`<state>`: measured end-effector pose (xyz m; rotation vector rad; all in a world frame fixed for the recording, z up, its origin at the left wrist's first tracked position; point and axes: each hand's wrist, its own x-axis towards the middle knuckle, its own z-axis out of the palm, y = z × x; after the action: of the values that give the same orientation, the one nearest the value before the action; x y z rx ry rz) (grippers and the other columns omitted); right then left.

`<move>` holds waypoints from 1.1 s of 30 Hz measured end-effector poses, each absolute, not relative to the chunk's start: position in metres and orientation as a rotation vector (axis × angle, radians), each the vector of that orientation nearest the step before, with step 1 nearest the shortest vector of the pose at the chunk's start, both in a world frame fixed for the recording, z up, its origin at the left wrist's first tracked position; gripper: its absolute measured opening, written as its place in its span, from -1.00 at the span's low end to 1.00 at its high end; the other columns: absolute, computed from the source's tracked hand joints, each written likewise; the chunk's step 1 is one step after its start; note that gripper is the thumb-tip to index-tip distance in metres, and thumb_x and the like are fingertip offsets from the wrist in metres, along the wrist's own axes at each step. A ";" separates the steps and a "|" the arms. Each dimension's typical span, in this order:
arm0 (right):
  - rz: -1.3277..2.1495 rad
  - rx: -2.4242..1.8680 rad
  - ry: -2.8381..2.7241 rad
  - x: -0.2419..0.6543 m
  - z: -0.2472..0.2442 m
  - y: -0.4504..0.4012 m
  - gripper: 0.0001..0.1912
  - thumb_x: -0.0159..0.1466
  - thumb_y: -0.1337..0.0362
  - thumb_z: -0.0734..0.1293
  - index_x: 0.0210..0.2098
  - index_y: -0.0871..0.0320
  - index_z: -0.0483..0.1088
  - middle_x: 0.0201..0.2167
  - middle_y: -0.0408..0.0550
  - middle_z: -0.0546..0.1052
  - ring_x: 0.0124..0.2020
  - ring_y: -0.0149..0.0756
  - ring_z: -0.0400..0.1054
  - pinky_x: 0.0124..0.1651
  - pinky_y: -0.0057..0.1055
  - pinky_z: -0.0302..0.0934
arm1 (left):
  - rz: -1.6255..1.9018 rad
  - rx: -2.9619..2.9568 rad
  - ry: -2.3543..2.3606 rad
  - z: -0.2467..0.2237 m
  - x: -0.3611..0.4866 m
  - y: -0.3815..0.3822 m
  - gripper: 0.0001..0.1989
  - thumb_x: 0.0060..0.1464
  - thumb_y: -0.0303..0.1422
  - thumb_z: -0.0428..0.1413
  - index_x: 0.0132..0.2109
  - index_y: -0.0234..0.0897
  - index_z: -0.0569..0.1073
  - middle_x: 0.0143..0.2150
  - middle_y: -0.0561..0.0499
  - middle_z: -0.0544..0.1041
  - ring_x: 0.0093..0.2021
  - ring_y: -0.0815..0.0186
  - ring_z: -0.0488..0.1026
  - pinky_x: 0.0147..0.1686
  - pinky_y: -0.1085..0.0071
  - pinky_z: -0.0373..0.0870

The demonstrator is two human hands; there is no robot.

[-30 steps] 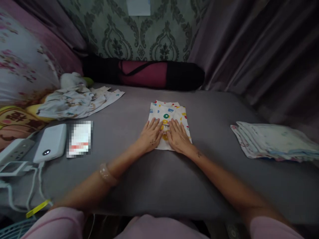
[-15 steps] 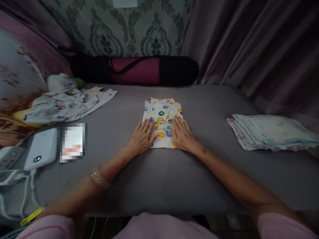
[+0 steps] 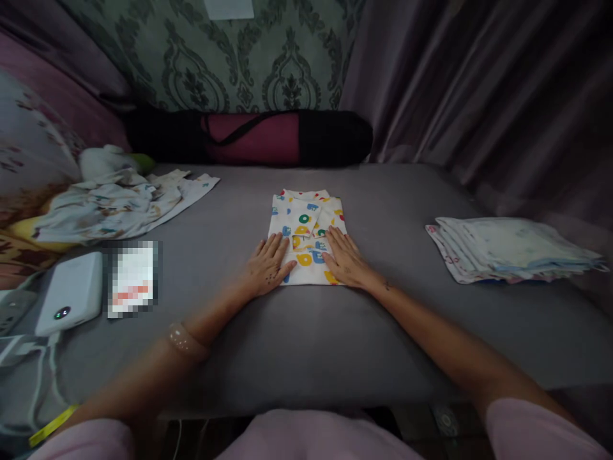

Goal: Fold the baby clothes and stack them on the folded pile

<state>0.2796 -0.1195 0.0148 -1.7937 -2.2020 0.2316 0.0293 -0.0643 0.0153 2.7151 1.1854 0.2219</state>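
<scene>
A white garment with colourful prints lies folded into a rough rectangle on the grey surface. My left hand rests flat on its left edge, thumb pointing inward and fingers pointing away from me. On the opposite edge lies my right hand, palm down with its fingers stretched out. Neither hand grips the cloth. Two folded parts overlap on the garment's upper half, between and beyond my hands.
Folded cloths are stacked at the right. A crumpled printed cloth lies at the left, behind a white power bank with cables and a blurred-out item. A black and maroon long bag lies along the wall.
The view has shifted slightly, moving the surroundings mostly left in the picture. Both hands remain flat on the garment's sides, with little visible change in their placement.
</scene>
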 end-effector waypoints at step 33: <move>0.042 -1.427 -2.366 0.300 0.017 -0.167 -0.41 0.23 0.59 0.02 0.21 0.29 0.27 0.20 0.13 0.33 0.25 -0.24 0.16 0.28 -0.17 0.12 | 0.290 2.948 0.705 0.045 -0.005 -0.079 -0.51 0.13 -0.56 -0.13 0.20 -0.30 0.29 0.21 -0.18 0.38 0.24 0.18 0.28 0.22 0.13 0.23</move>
<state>0.3000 -0.1671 0.0171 -1.4268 -2.3661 0.0415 -0.0046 -0.0794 0.0454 2.9478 0.7055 0.2896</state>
